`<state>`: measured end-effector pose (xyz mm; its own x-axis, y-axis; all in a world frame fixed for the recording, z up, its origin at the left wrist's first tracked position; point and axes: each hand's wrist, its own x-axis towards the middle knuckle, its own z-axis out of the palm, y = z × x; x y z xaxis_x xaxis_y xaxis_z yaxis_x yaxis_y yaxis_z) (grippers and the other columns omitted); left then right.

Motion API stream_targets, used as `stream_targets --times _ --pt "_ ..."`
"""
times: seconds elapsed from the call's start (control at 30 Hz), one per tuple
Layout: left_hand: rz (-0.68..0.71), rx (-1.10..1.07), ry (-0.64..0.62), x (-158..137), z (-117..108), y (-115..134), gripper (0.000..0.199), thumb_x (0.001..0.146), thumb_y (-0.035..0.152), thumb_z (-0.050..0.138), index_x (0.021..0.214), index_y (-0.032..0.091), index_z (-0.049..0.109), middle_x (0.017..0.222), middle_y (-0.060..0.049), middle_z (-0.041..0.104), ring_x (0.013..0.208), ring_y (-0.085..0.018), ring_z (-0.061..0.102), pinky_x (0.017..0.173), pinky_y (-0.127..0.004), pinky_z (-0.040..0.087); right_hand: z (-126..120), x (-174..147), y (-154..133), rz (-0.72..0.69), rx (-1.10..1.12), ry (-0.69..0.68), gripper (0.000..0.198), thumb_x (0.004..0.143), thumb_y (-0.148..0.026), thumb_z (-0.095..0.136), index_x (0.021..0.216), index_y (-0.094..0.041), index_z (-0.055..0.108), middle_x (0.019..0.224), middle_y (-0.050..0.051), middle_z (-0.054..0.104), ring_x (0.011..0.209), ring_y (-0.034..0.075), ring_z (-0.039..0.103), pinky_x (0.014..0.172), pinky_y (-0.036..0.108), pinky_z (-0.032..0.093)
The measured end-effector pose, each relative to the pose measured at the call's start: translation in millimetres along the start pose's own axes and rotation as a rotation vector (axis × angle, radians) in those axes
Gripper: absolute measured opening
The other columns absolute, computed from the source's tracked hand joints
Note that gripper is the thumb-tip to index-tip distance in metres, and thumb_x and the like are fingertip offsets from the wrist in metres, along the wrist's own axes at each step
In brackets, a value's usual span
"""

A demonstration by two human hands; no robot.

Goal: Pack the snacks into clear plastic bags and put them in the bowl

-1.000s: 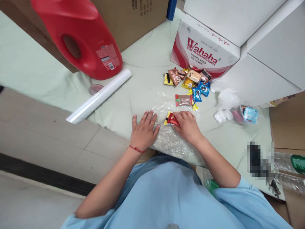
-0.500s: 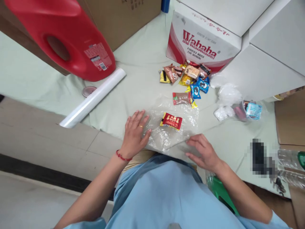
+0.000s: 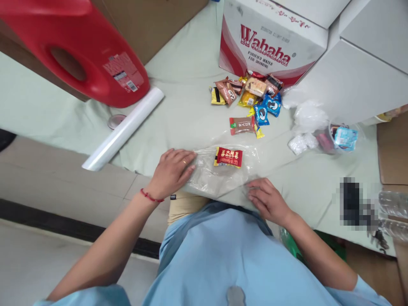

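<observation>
A clear plastic bag lies flat at the table's front edge. On its upper part rests a snack in a red and yellow wrapper. My left hand grips the bag's left side, and creases run from the fingertips. My right hand is by the bag's lower right corner with bent fingers slightly apart, the index fingertip at the film. Beyond the bag are a brown and red wrapped snack and a pile of small wrapped snacks, including blue packets.
A white roll and a large red jug stand on the left. A Wahaha carton is at the back. To the right are crumpled white plastic, a tub with packets and clear bottles.
My left hand has drawn its fingers together and shifted left, pulling creases into the bag. My right hand's fingers have bent closer to the table. The camera view has shifted slightly.
</observation>
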<state>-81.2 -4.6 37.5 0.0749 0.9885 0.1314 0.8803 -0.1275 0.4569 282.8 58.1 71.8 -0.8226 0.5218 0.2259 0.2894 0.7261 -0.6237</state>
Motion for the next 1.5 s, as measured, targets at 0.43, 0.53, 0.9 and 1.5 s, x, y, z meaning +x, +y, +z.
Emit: stream_targets --times 0.43,0.53,0.9,1.5 --pt "0.414 -0.094 -0.221 9 -20 -4 0.073 0.07 0.004 0.049 0.131 0.039 0.067 0.145 0.005 0.065 0.156 -0.028 0.03 0.127 -0.067 0.003 -43 44 10 0.271 0.36 0.117 0.014 0.098 -0.031 0.063 0.089 -0.023 0.068 0.115 0.01 0.069 0.103 0.022 0.068 0.091 0.039 0.055" --pt "0.316 -0.099 -0.252 9 -15 -6 0.059 0.08 0.017 0.055 0.133 0.037 0.066 0.139 0.0 0.069 0.153 -0.032 0.036 0.127 -0.068 0.001 -45 51 18 0.397 0.471 0.151 0.022 0.095 -0.04 0.066 0.083 -0.022 0.07 0.108 0.01 0.072 0.102 0.024 0.069 0.09 0.039 0.056" --pt "-0.165 -0.437 0.045 41 2 -4 0.033 0.099 0.047 0.039 0.089 0.025 0.062 0.109 -0.007 0.076 0.13 -0.024 0.06 0.125 -0.054 0.027 -42 76 47 0.826 0.897 0.277 0.038 0.068 -0.049 0.087 0.078 -0.019 0.066 0.088 0.004 0.073 0.06 0.013 0.065 0.059 0.028 0.058" --pt "-0.452 -0.042 0.744 26 -6 20 0.019 0.096 0.035 0.054 0.106 0.021 0.062 0.118 -0.015 0.057 0.127 -0.033 0.05 0.115 -0.058 0.034 -66 79 74 0.633 -0.352 0.19 0.028 0.095 -0.041 0.054 0.093 -0.019 0.071 0.091 0.01 0.071 0.077 0.023 0.063 0.073 0.035 0.046"
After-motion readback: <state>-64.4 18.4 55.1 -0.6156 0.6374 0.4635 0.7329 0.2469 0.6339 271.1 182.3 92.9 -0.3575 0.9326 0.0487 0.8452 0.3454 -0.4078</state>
